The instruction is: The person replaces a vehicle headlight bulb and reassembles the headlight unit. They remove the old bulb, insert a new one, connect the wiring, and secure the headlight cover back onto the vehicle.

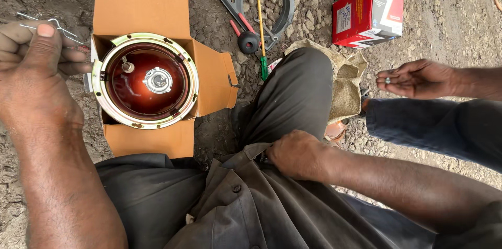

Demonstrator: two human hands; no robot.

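At upper left of the frame, the left hand [36, 66] pinches a bent wire clip [49, 24] just beside the round headlamp [145, 80] sitting in its open cardboard box [141, 11]. Lower centre, the right hand [295, 154] grips the trouser waistband [256, 152]; another person's hand [415, 78] lies open at right.

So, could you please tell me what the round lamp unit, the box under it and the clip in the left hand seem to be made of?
Lamp unit: probably metal; its yellowish rim shines like plating, and the reddish bowl is glossy.
Box: plain brown cardboard, matte, with folded flaps.
Clip: thin bare wire, likely steel; grey, bent, pinched in the left hand.
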